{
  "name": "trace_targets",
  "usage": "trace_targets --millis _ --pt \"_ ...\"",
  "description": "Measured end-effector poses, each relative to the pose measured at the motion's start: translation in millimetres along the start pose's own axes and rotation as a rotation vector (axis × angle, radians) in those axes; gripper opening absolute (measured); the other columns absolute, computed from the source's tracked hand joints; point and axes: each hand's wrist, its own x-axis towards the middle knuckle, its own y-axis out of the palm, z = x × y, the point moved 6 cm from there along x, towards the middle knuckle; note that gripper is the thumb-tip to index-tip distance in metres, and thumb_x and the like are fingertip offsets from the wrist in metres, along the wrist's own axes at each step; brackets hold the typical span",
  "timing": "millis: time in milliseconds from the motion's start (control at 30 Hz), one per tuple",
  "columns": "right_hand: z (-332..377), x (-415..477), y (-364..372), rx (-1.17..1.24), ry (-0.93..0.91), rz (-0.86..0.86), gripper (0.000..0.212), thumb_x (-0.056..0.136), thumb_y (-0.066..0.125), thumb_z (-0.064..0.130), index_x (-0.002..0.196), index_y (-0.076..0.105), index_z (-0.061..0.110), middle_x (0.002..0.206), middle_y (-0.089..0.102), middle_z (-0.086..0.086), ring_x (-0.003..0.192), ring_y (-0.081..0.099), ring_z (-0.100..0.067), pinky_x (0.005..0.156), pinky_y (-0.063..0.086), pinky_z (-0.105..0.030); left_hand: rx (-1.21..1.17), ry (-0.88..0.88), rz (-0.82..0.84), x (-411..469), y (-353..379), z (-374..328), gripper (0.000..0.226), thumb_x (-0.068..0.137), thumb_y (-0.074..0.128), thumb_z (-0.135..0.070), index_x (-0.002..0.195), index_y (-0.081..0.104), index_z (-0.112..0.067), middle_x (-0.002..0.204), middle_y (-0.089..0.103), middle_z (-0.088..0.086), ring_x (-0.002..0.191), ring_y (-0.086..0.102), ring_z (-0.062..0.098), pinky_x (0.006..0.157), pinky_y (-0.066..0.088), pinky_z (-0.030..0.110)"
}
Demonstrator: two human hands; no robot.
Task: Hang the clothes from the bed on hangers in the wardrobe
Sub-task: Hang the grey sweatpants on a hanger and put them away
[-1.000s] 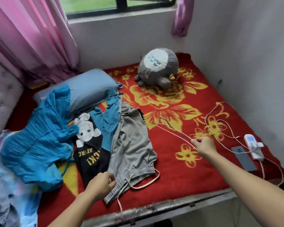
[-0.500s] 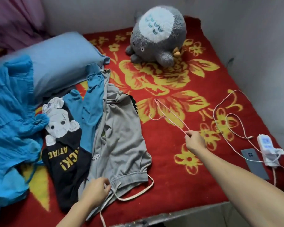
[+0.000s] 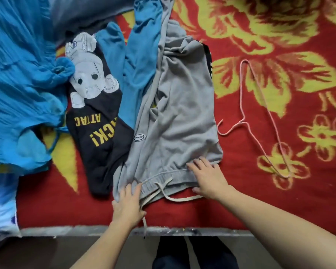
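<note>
From the head view, the grey shorts (image 3: pixel 178 117) lie flat on the red flowered blanket (image 3: pixel 241 200), between a black printed T-shirt (image 3: pixel 99 133) and a pink wire hanger (image 3: pixel 244 122). The left hand (image 3: pixel 128 199) and the right hand (image 3: pixel 209 177) both rest on the waistband, fingers spread and flat.

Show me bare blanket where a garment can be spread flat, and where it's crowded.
Free blanket: the near strip between the black T-shirt and the bed edge; the gap between the grey shorts and the pink hanger; the stretch beyond the hanger, upper right. Crowded: the left, where blue clothes, T-shirt and shorts overlap; left hand and right hand rest on the waistband.
</note>
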Motion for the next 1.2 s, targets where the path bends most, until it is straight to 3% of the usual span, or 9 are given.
trace_targets --millis 133,233,300,367,667,733,833,1033,1200 --pt "3.1 2.2 16.2 -0.167 0.012 -0.015 0.024 0.062 0.075 0.014 0.084 0.064 0.016 0.075 0.061 -0.005 0.071 0.062 -0.028 0.06 0.046 -0.04 0.011 0.045 -0.279 1.9 1.5 3.1 0.055 0.077 0.068 -0.017 0.128 0.048 -0.02 0.116 0.05 0.002 0.107 0.051 0.025 0.077 0.042 0.042" --pt "-9.3 -10.2 6.2 0.012 0.095 0.105 0.017 0.079 0.061 0.023 0.095 0.061 0.015 0.094 0.066 -0.008 0.092 0.063 -0.031 0.075 0.045 -0.039 -0.012 0.106 -0.317 -10.8 -7.4 2.7 0.039 0.067 0.067 -0.008 0.103 0.057 -0.02 0.098 0.056 0.001 0.092 0.056 0.026 0.07 0.036 0.038" --pt "-15.6 -29.9 -3.7 0.043 0.143 0.128 0.02 0.087 0.052 0.032 0.101 0.057 0.019 0.106 0.066 -0.005 0.104 0.06 -0.03 0.079 0.043 -0.036 -0.007 0.142 -0.32 -31.5 -14.5 0.1 0.041 0.046 0.074 -0.005 0.081 0.06 -0.022 0.076 0.054 -0.001 0.071 0.058 0.025 0.06 0.034 0.035" --pt "-17.7 -55.4 -16.0 0.075 0.181 0.163 0.022 0.088 0.05 0.036 0.105 0.055 0.023 0.112 0.066 -0.002 0.106 0.06 -0.029 0.08 0.044 -0.034 0.01 0.183 -0.348 -55.4 -14.8 -0.8 0.048 0.032 0.075 -0.007 0.074 0.06 -0.025 0.069 0.051 -0.005 0.063 0.056 0.02 0.056 0.03 0.031" --pt "4.6 -141.7 -97.4 0.15 0.219 0.167 0.034 0.076 0.049 0.019 0.106 0.058 0.032 0.113 0.066 0.004 0.105 0.061 -0.027 0.069 0.036 -0.029 0.056 0.352 -0.476 -163.7 -75.6 17.2 0.066 0.019 0.08 -0.011 0.08 0.06 -0.028 0.077 0.049 -0.008 0.064 0.05 0.014 0.051 0.03 0.021" --pt "20.3 -156.0 -124.5 0.145 0.215 0.101 0.037 0.078 0.049 0.016 0.109 0.06 0.033 0.116 0.065 0.006 0.108 0.06 -0.025 0.071 0.035 -0.029 0.032 0.356 -0.55 -184.9 -100.6 31.0 0.064 0.025 0.079 -0.009 0.083 0.061 -0.028 0.078 0.05 -0.009 0.065 0.05 0.014 0.051 0.033 0.02" --pt "47.0 -179.8 -158.0 0.169 0.208 0.004 0.041 0.079 0.049 0.012 0.113 0.061 0.032 0.119 0.061 0.007 0.114 0.056 -0.022 0.08 0.041 -0.032 -0.112 0.338 -0.596 -210.9 -135.8 60.3 0.05 0.057 0.065 0.0 0.101 0.062 -0.024 0.095 0.052 -0.005 0.084 0.055 0.022 0.067 0.048 0.03" --pt "101.2 -241.1 -239.2 0.317 0.189 -0.259 0.035 0.067 0.053 0.007 0.091 0.069 0.026 0.094 0.066 0.008 0.096 0.061 -0.02 0.074 0.048 -0.034 -0.259 0.486 -0.763 -299.9 -203.3 110.7 0.035 0.076 0.051 0.002 0.106 0.065 -0.009 0.11 0.054 0.005 0.104 0.052 0.023 0.091 0.046 0.034" --pt "140.3 -301.9 -360.1 0.454 0.109 -0.537 0.029 0.056 0.041 0.017 0.069 0.067 0.024 0.074 0.068 -0.002 0.075 0.061 -0.022 0.069 0.049 -0.036 -0.608 0.447 -1.018 -379.6 -276.7 153.5 0.04 0.074 0.038 -0.012 0.097 0.07 -0.007 0.098 0.067 0.012 0.094 0.06 0.027 0.081 0.04 0.026"
